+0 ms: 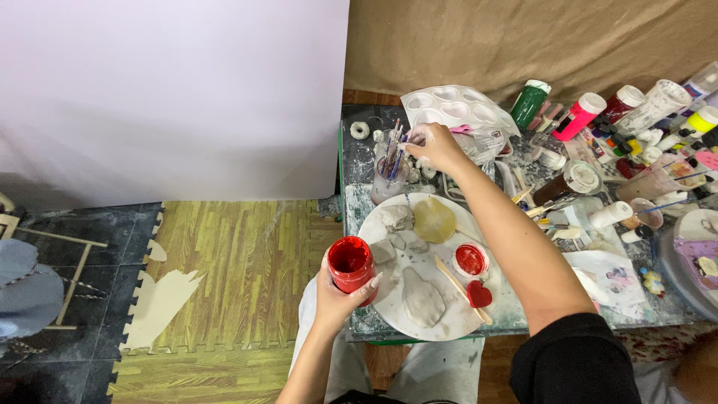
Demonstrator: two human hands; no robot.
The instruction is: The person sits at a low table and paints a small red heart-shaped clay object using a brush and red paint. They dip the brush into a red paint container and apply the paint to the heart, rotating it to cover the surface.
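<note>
My left hand (336,297) grips an open jar of red paint (351,265) at the left edge of the round white board (389,314). My right hand (433,144) reaches across to the clear cup of brushes (389,178) and pinches a brush handle (398,146) there. On the board lie grey clay pieces (422,297), a flat yellowish clay disc (434,219), the jar's red lid (471,259), a red heart shape (479,295) and a wooden stick (458,283).
A white paint palette (456,106) leans at the back of the small table (359,161). Paint bottles, green (530,102), pink (580,114) and others, crowd the right side with tubes and cups. Wood-pattern foam mat (239,262) covers the floor to the left.
</note>
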